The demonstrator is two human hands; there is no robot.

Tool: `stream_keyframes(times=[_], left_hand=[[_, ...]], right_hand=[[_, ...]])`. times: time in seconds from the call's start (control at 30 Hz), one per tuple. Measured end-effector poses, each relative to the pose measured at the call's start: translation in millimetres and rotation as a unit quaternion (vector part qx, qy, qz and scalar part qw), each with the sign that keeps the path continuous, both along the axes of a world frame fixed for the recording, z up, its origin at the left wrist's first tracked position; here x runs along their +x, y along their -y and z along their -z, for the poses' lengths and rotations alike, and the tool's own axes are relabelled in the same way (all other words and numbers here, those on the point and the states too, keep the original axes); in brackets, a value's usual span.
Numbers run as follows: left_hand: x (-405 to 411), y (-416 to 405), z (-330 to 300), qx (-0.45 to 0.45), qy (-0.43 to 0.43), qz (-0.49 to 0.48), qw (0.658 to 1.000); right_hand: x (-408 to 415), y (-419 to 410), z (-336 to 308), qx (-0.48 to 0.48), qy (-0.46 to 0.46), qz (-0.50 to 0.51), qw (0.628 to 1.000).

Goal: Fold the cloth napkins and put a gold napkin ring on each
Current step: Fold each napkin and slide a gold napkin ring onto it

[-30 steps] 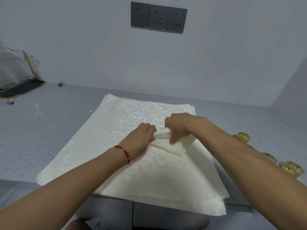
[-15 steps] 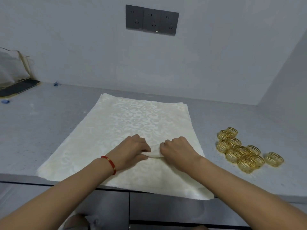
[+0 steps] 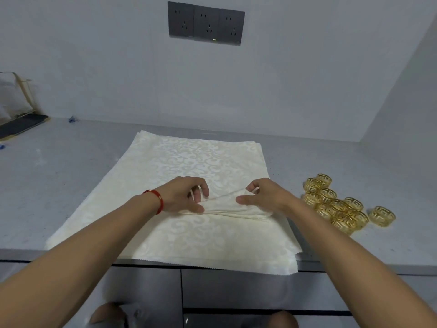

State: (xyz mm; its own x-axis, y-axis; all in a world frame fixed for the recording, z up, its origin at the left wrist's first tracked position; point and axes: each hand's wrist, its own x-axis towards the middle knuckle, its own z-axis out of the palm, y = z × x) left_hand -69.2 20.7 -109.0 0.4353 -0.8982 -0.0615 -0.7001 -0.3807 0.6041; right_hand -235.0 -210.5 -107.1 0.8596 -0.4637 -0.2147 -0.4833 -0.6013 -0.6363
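A stack of cream damask napkins (image 3: pixel 194 162) lies flat on the grey counter (image 3: pixel 71 166), its near edge hanging over the front. On top of the stack sits a folded, narrow napkin (image 3: pixel 227 205). My left hand (image 3: pixel 184 195) pinches its left end between thumb and fingers. My right hand (image 3: pixel 262 197) holds its right end, thumb pointing left. A cluster of several gold napkin rings (image 3: pixel 335 204) lies on the counter just right of the stack, with one ring (image 3: pixel 382 216) a little apart.
A dark socket panel (image 3: pixel 205 23) is on the back wall. A dark flat device (image 3: pixel 21 125) and a clear bag (image 3: pixel 11 93) sit at the far left. The side wall closes in at the right. Drawer fronts (image 3: pixel 236 287) lie below the counter edge.
My hands have moved apart along the folded napkin, stretching it sideways into a longer strip. The view has shifted, bringing the rings fully into sight.
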Motion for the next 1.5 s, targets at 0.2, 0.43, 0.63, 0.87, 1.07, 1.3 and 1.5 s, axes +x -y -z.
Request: stream_keyframes(times=[0.2,0.43,0.63,0.87,1.07,1.3,1.5], left_hand=[[9,1,-10,0.038,-0.086,-0.003,0.996],[-16,38,-17,0.123,-0.044,-0.005,0.991],[-31,53,-10,0.152,0.048,-0.035,0.987],[-27,50,-15,0.169,-0.011,-0.029,0.985],[-22,34,-17,0.066,-0.333,-0.088,0.936],[-14,22,-10,-0.165,-0.561,-0.212,0.783],[-19,19,-5,-0.348,-0.649,-0.208,0.643]], right_hand=[[-1,-12,3,-0.081,-0.042,0.013,0.996],[-2,-16,9,-0.108,-0.044,0.016,0.993],[-35,14,1,-0.274,0.066,0.14,0.949],[-64,39,8,-0.506,-0.195,0.182,0.82],[-50,21,10,-0.382,0.049,0.136,0.913],[-37,-31,-1,0.108,0.281,0.204,0.931],[-50,-84,3,0.378,0.305,0.149,0.861]])
